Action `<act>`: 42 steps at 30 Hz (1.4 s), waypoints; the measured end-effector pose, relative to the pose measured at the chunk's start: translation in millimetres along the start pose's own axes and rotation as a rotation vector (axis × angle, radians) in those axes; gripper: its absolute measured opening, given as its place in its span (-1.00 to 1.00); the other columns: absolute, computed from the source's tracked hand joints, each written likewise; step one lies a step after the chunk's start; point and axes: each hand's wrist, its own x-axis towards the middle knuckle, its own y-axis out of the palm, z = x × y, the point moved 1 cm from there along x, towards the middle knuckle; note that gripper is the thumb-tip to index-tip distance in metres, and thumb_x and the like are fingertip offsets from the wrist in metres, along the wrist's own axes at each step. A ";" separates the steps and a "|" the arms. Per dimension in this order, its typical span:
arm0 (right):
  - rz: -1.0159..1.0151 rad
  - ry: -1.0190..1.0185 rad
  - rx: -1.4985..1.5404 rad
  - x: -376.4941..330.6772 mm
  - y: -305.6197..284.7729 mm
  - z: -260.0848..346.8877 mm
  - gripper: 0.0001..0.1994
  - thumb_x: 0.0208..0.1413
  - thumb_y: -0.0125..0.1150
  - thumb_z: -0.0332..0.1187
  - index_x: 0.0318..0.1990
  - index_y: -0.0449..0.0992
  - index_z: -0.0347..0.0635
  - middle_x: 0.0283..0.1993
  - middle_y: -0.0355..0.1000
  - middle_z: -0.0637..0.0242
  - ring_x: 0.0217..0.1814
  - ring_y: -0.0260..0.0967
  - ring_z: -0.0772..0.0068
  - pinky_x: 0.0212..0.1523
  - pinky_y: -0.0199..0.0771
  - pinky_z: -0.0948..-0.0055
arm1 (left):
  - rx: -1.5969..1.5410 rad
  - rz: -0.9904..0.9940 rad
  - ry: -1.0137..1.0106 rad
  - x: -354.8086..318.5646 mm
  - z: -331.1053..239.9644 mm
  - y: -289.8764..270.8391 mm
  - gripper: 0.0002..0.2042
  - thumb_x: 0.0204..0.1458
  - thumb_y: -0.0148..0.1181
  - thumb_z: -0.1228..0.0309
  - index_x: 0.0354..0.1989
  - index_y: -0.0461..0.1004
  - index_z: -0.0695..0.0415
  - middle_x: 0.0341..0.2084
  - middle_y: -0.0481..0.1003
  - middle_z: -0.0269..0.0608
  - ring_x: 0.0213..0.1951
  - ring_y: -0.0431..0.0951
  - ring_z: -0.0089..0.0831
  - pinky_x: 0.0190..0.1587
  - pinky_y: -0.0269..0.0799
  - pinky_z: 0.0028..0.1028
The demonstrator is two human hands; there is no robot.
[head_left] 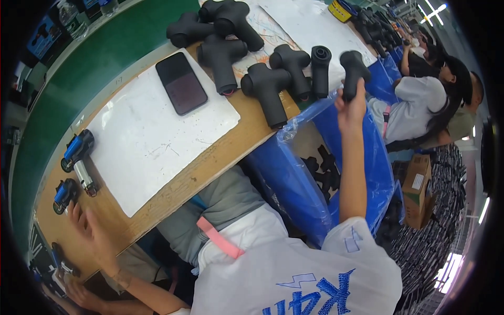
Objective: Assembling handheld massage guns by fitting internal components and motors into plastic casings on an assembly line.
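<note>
My right hand (351,109) grips a black T-shaped massage gun housing (354,65) by its handle, above the edge of a blue-lined bin (362,173). My left hand (89,228) is open, fingers spread, beside a bare blue-and-black motor unit (65,196); whether the fingertips touch it I cannot tell. A second such unit with a silver handle (81,163) lies just beyond. Several black massage gun housings stand or lie along the table's far right, among them one upright (319,71) and one at the edge (266,94).
A dark phone (181,84) lies on a white sheet (142,142) over the wooden table. Black housings (324,170) lie inside the bin. A co-worker's hand (81,294) is at the lower left, other people (420,100) sit to the right, and a cardboard box (417,189) stands behind the bin.
</note>
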 end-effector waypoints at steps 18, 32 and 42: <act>0.972 -1.167 -0.998 -113.6 214.2 -53.2 -0.70 0.04 0.28 -0.43 -0.04 0.57 -0.21 0.18 0.44 0.06 0.29 0.35 -0.09 0.26 0.36 0.02 | -0.137 0.070 0.192 -25.1 -49.8 71.4 -0.41 0.06 0.35 0.61 0.34 0.45 0.21 -0.18 0.48 -0.25 -0.19 0.46 -0.44 -0.12 0.42 -0.44; 0.932 -1.266 -1.112 -104.2 237.8 -53.5 -0.60 0.08 0.20 -0.43 0.11 0.51 -0.21 0.40 0.29 -0.04 0.51 0.10 -0.33 0.52 0.08 -0.12 | -0.116 0.346 0.308 -40.6 -54.2 47.5 -0.35 -0.16 0.51 0.33 0.21 0.56 0.23 -0.48 0.39 -0.37 -0.43 0.21 -0.44 -0.26 0.18 -0.42; 0.927 -1.172 -0.961 -116.0 212.2 -31.1 -0.60 0.02 0.18 -0.57 0.08 0.52 -0.22 0.36 0.35 0.03 0.50 0.19 -0.20 0.43 0.27 -0.04 | -0.442 0.152 -0.020 -48.9 -38.1 51.7 -0.60 0.30 0.13 0.48 0.30 0.44 0.32 -0.42 0.50 -0.35 -0.35 0.47 -0.62 -0.23 0.39 -0.59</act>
